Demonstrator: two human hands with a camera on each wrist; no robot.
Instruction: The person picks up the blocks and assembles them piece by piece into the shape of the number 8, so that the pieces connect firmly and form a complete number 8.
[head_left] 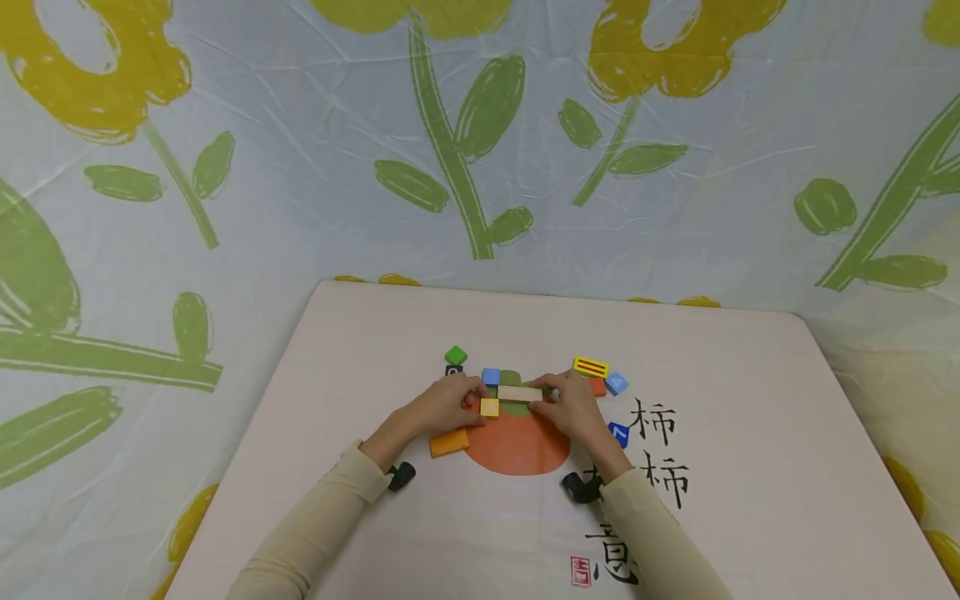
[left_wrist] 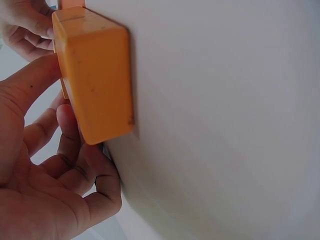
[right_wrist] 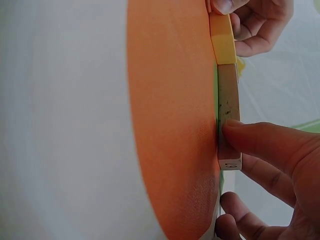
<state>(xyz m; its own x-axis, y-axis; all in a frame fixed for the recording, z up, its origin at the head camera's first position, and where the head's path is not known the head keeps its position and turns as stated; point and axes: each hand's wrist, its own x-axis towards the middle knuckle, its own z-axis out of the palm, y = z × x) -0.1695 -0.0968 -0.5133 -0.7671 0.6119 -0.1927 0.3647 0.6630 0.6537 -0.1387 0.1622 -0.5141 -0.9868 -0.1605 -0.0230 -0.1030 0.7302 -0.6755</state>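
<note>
My right hand (head_left: 573, 406) pinches a plain wooden block (head_left: 519, 393) between thumb and fingers; its thumb presses the long side in the right wrist view. At the block's left end sits a small yellow block (head_left: 490, 408). My left hand (head_left: 448, 403) holds that yellow block, thumb at its near side and index finger at its far side. A blue block (head_left: 491, 377) lies just behind the yellow one. Beside the left hand, close to the wrist, lies an orange block (head_left: 448, 443), which fills much of the left wrist view and hides part of the fingers.
Behind the left hand lie a green block (head_left: 456, 355) and a black block (head_left: 453, 370). A yellow striped block (head_left: 591, 367), a red block (head_left: 597, 386), a light blue block (head_left: 617, 383) and a dark blue block (head_left: 618, 434) lie around the right hand. The tablecloth (head_left: 517, 446) bears a printed orange fruit.
</note>
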